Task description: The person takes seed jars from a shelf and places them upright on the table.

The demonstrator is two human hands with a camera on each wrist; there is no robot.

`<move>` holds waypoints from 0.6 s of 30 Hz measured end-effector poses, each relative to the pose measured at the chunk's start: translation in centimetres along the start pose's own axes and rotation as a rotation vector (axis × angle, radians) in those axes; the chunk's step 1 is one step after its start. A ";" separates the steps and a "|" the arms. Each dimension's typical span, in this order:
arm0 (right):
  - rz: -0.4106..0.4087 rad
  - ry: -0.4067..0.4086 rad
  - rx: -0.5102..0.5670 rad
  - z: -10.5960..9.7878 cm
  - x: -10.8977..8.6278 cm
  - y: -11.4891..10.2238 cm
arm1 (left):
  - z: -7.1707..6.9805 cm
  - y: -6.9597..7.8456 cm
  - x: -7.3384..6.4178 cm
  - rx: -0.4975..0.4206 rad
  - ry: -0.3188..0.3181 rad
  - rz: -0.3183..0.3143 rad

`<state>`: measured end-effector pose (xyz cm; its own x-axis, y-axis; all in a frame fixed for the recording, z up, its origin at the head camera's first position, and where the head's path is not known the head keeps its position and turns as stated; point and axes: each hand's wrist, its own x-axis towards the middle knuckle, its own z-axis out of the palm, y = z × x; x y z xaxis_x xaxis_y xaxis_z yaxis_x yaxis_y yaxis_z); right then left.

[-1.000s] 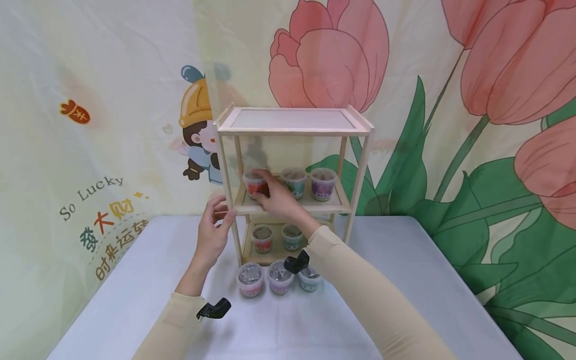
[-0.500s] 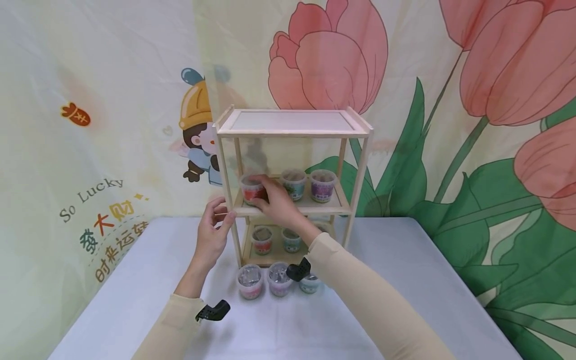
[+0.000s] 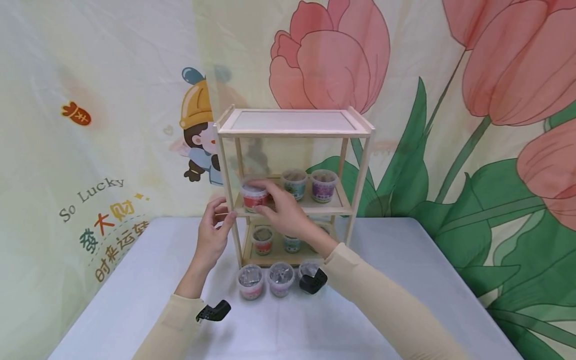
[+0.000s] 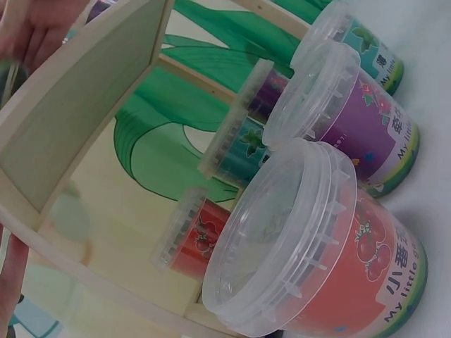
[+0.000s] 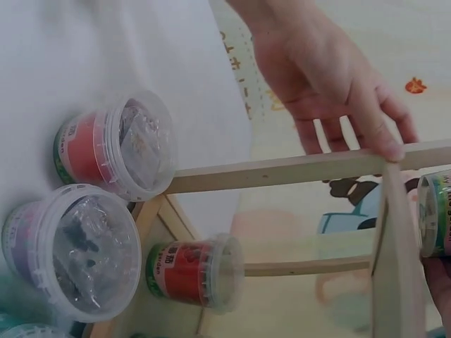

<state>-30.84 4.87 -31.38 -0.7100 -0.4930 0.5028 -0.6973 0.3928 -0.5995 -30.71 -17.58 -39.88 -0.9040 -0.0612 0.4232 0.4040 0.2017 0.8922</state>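
Note:
In the head view my right hand grips a clear plastic tub with a red label by its side and rim, at the front left of the middle shelf. Part of this tub shows at the edge of the right wrist view. My left hand holds the left front post of the wooden rack, thumb on the front where post and middle shelf meet. Beside the held tub stand a teal-labelled tub and a purple-labelled tub.
On the bottom shelf are a red-labelled tub and a teal one, partly behind my right arm. A row of larger tubs stands on the white table before the rack. A printed cloth hangs behind.
My right hand has drawn the red-labelled tub forward and slightly left, to the middle shelf's front edge. The left hand keeps its hold on the post.

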 end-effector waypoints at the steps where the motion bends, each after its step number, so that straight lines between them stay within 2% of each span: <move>1: -0.008 0.005 0.008 -0.3 -0.5 -0.2 | 0.0 -0.3 0.1 -0.005 0.000 0.009; 5: -0.020 0.012 0.039 -2.1 -2.6 -0.7 | -0.1 -0.8 0.2 -0.017 0.003 0.039; 9: -0.021 0.026 0.023 -4.0 -5.2 -0.5 | -0.1 -0.8 0.2 -0.036 0.011 0.064; 18: 0.031 0.059 0.017 -7.3 -10.9 1.5 | -0.1 -0.9 0.3 -0.031 0.011 0.071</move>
<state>-24.84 16.53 -33.24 -0.7362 -0.4336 0.5196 -0.6734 0.3934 -0.6259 -31.32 -17.85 -40.52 -0.8714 -0.0587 0.4870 0.4713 0.1754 0.8644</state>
